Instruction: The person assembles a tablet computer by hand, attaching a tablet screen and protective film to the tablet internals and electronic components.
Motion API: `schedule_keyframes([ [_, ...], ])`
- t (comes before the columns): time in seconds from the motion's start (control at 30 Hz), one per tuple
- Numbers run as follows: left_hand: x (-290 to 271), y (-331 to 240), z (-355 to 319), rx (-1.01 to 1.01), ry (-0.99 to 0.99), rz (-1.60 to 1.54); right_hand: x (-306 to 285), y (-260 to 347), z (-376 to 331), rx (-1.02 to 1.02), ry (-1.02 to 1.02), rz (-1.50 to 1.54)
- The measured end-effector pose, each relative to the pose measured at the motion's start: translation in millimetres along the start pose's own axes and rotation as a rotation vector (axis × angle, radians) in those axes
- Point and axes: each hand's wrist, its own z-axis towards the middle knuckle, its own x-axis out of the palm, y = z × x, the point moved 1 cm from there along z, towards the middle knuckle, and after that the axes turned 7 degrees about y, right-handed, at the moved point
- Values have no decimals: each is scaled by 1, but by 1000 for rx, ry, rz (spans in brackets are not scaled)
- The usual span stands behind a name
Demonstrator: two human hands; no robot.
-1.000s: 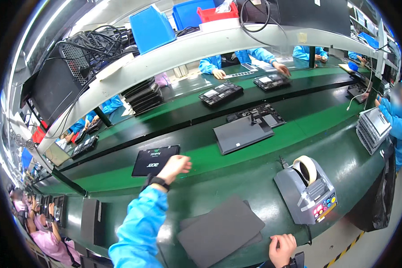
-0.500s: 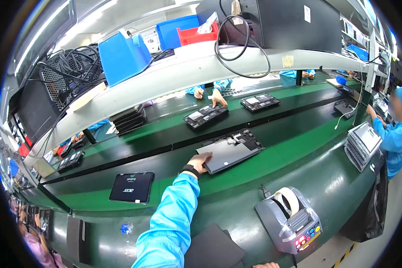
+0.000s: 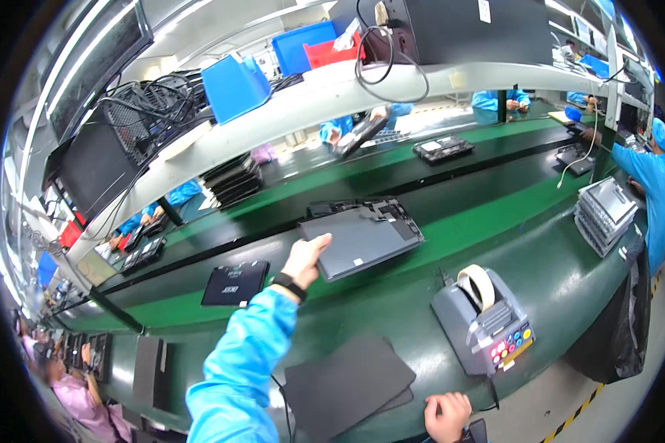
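My left hand (image 3: 306, 260) is closed on the near left corner of a flat grey laptop panel (image 3: 355, 240) on the bench. The panel's far right part is dark, with internal laptop parts (image 3: 394, 213) showing. More dark laptop parts lie behind it, partly hidden. At the lower edge my right hand (image 3: 448, 416) rests with its fingers curled in and nothing visible in them. Beside it lie overlapping black sheets (image 3: 351, 384). A grey tape dispenser (image 3: 488, 325) with a pale roll stands just beyond that hand.
A dark tablet-like screen (image 3: 234, 283) lies left of my forearm. Opened laptop bases (image 3: 443, 148) sit on the far belt, and stacked grey panels (image 3: 604, 214) stand at right. Above runs a shelf (image 3: 325, 90) with bins and cables. Co-workers in blue work opposite and at right.
My left hand and the grey panel have shifted left and nearer across the bench. My right hand has come further into view. A co-worker opposite has lifted a laptop base off the belt.
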Motion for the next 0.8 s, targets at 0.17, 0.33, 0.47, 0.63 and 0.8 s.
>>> schedule_keyframes([
  [0.17, -34, -23, -187, 28, -44, 13, 1, -12, 8, 400, 205, 830],
  [0.33, -25, 39, -335, -110, -231, -175, -24, 26, 63, 238, 185, 922],
  [0.47, -26, 106, -374, -141, -239, -382, -9, 36, 71, 158, 376, 613],
  [0.63, -28, 140, -373, -24, -131, -369, 0, 57, 58, 98, 417, 168],
  [0.8, -47, 124, -366, 123, -130, 403, 9, 63, 52, 104, 357, -134],
])
